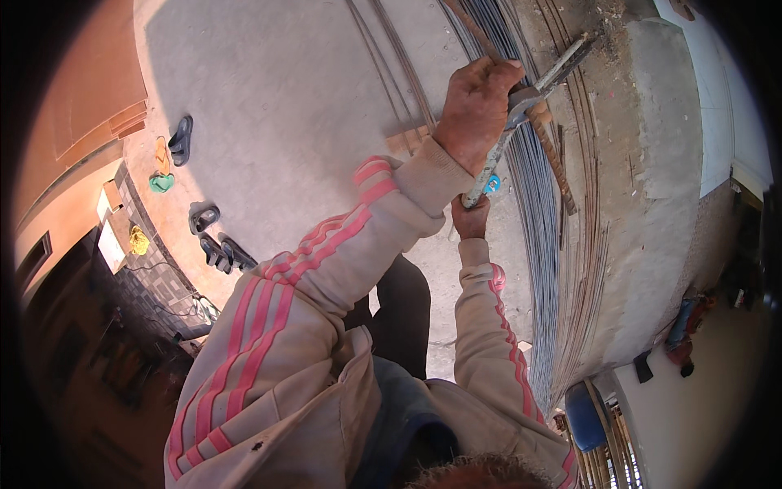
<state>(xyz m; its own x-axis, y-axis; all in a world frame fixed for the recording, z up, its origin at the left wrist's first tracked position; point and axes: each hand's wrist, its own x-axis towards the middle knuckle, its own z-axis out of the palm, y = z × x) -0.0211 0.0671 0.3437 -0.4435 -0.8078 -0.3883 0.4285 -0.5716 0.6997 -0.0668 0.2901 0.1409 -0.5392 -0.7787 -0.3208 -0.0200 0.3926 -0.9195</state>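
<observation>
My left hand (479,104) is closed in a fist around a rusty steel rod (474,26), which runs up from the fist toward the far edge. My right hand (471,218), nearer to me, grips the lower end of a long pale metal tool (489,167). This tool slants up past the left fist; its dark middle joint (522,101) sits beside the fingers, and two narrow bars (564,63) reach beyond. Its exact kind is unclear. A thicker ribbed brown bar (554,159) shows below the joint; whether it joins the rod is hidden.
Long bundles of grey steel bars (533,236) and rusty rods (588,269) lie along the right. More thin rods (399,53) lie on the concrete floor (269,90). Dark sandals (181,140) and other footwear stand at left. A blue seat (588,416) is at lower right.
</observation>
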